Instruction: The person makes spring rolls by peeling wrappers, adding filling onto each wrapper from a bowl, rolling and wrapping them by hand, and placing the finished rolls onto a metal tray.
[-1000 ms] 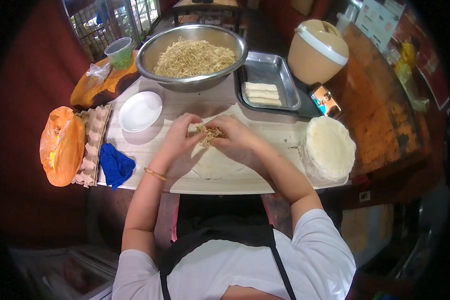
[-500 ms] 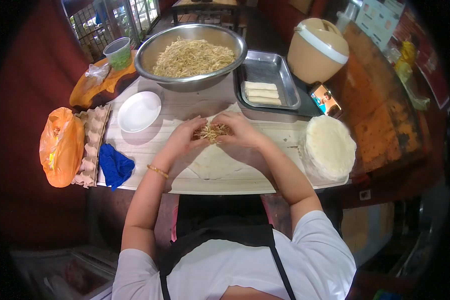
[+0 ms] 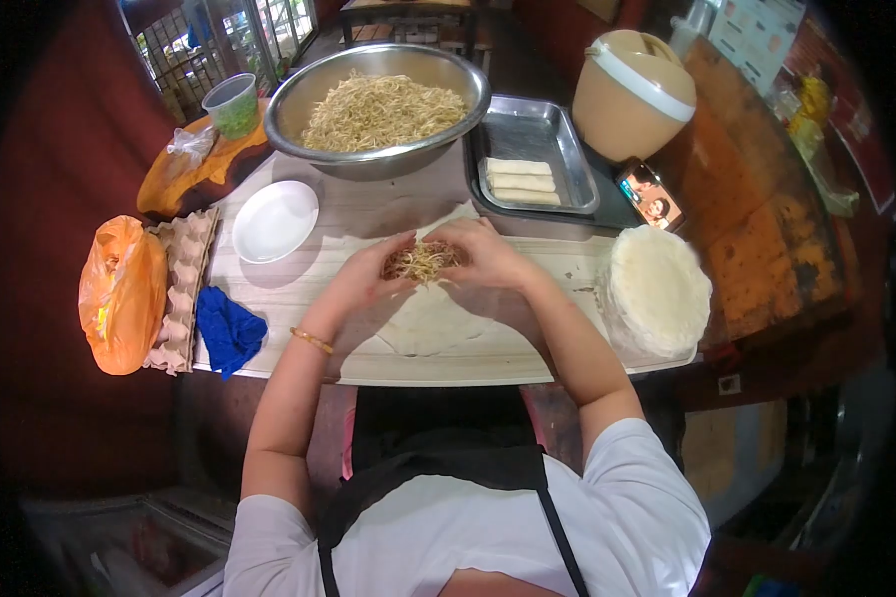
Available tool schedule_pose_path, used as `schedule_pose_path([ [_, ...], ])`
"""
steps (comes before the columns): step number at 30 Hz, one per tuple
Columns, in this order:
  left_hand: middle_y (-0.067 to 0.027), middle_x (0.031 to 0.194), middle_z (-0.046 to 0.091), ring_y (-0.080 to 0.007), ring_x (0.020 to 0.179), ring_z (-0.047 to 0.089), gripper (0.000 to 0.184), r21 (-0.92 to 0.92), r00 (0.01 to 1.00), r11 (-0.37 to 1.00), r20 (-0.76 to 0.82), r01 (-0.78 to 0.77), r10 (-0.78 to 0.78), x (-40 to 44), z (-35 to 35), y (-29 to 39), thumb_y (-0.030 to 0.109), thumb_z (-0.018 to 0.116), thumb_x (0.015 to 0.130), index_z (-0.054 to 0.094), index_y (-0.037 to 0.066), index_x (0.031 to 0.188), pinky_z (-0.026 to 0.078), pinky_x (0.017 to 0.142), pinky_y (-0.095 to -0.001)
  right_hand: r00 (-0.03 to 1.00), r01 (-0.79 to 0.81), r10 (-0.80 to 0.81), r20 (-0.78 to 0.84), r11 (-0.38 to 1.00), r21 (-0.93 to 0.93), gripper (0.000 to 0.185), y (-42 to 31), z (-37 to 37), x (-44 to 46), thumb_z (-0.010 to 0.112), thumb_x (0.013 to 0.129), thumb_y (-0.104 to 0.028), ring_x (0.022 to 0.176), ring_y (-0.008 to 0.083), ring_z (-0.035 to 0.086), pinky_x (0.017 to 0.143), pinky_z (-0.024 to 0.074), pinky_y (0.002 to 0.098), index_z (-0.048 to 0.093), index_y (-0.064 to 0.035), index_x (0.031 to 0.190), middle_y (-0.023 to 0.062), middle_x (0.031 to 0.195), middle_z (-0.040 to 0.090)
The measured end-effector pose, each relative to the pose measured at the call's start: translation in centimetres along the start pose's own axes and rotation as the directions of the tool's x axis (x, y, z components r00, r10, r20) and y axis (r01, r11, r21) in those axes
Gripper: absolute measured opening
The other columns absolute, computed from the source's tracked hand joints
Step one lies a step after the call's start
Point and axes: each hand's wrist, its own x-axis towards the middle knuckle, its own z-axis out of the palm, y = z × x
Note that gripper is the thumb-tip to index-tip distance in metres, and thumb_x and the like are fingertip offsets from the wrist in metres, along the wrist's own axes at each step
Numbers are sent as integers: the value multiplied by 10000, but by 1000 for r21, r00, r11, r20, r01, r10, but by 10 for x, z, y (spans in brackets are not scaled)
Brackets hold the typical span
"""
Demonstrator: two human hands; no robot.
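Wrapper (image 3: 428, 323) lies on a pale table (image 3: 368, 204) in a red-walled room (image 3: 70, 159).

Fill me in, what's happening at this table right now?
A person's left hand and right hand are cupped around a clump of sprouts on a pale wrapper. The wrapper's near part lies flat on the table. Beyond the hands stands a metal bowl heaped with more sprouts. Right of the bowl, a metal tray holds a few pale rolls. A stack of round, pale sheets sits near the table's right end.
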Motion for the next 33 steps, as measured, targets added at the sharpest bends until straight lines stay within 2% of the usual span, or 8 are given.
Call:
schedule_pose_path([
  [4,-225,1394,513,-255,1251,542,835,-4,997,998,43,-57,57,4,1,1,124,806,767,366,-29,1460,439,1043,-346,996,83,-82,-24,995,49,380,3,6,1,731,789,-248,1175,297,534,1021,322,449,656,-140,1145,76,1228,602],
  [7,-248,1379,505,-305,1253,526,891,56,992,990,-8,-127,127,12,10,6,200,832,735,363,-43,1452,433,1043,-371,997,80,-80,9,988,-133,396,4,4,6,734,792,-264,1178,291,533,1016,325,448,655,-158,1166,85,1254,589],
  [8,-265,1348,519,-355,1234,532,910,92,982,980,-55,-174,180,14,13,7,253,846,710,385,-49,1433,442,1025,-393,998,62,-64,-21,995,-76,407,3,2,4,739,788,-270,1170,292,537,1010,328,445,654,-147,1167,94,1241,596],
  [12,-254,1377,512,-308,1261,536,904,156,980,975,-87,-161,176,18,23,11,267,829,764,345,-21,1472,439,1036,-373,998,-29,30,-64,1000,12,433,2,1,-1,758,771,-281,1147,293,550,996,336,435,650,-108,1154,118,1190,617],
  [22,-202,1230,635,-323,1100,641,591,77,981,995,-187,61,-45,5,31,31,247,769,815,552,26,1318,513,924,-384,999,-41,42,26,998,-45,399,8,-4,-4,768,755,-239,1085,279,565,1017,316,416,670,-83,1108,86,1085,662],
  [27,-187,1206,649,-346,1068,647,516,325,898,917,-291,-231,329,2,23,1,176,785,779,613,17,1238,525,896,-384,995,67,-63,-78,996,52,296,-5,-11,-1,741,795,-228,1139,279,547,1007,324,432,677,-97,1052,87,1109,647],
  [30,-178,1094,670,-349,1028,638,454,183,953,961,-185,-205,239,-1,14,-6,198,790,768,656,18,1162,517,894,-404,993,107,-109,-49,993,-40,275,3,0,0,733,819,-220,1132,258,559,999,334,418,673,-98,1057,54,1169,646],
  [33,-176,1142,658,-347,1041,629,469,32,982,993,-150,-115,119,-4,13,-6,189,788,773,644,10,1182,514,912,-396,995,94,-95,-39,995,-36,280,5,4,0,739,805,-197,1161,283,545,1014,338,480,654,-79,1045,95,1205,618],
])
